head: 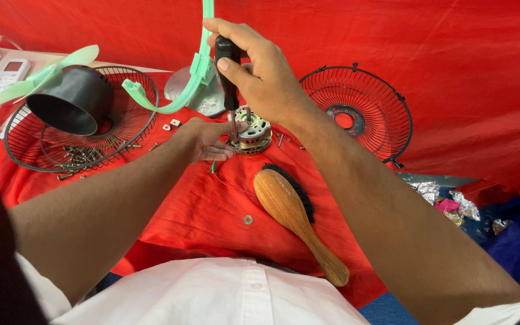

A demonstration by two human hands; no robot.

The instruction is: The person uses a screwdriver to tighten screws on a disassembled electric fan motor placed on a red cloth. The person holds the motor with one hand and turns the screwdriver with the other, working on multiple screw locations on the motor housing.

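The small fan motor [251, 130] sat on the red cloth [200, 210] over the worktop, right in the middle, shaft pointing up. My screwdriver [230, 78] stood upright on its near-left edge, black handle up top, tip down at the housing. My right hand [260, 69] was wrapped closed around that handle, thumb pressed along the side. My left hand [206, 139] lay flat-ish against the motor's left flank, fingers curled loosely to steady it; whether it truly clamped the casing I could not tell. I judged I was working a housing screw here, and the next move called for keeping the tip seated, the shaft straight, and the motor braced so it wouldn't spin on the cloth.

Just in front of the motor lay a wooden brush [299, 222] with dark bristles, handle toward me, and a small washer [248, 219] beside it. A few loose screws [283, 139] were scattered to the motor's right. Behind stood a mint-green plastic frame [197, 72] near a round metal base [203, 96]. Off left, a wire fan guard [37, 150] held a black cup-shaped housing [70, 99], a pale green fan blade [43, 78] and a pile of screws. Off right, a second guard [362, 108] leaned against the red backdrop.
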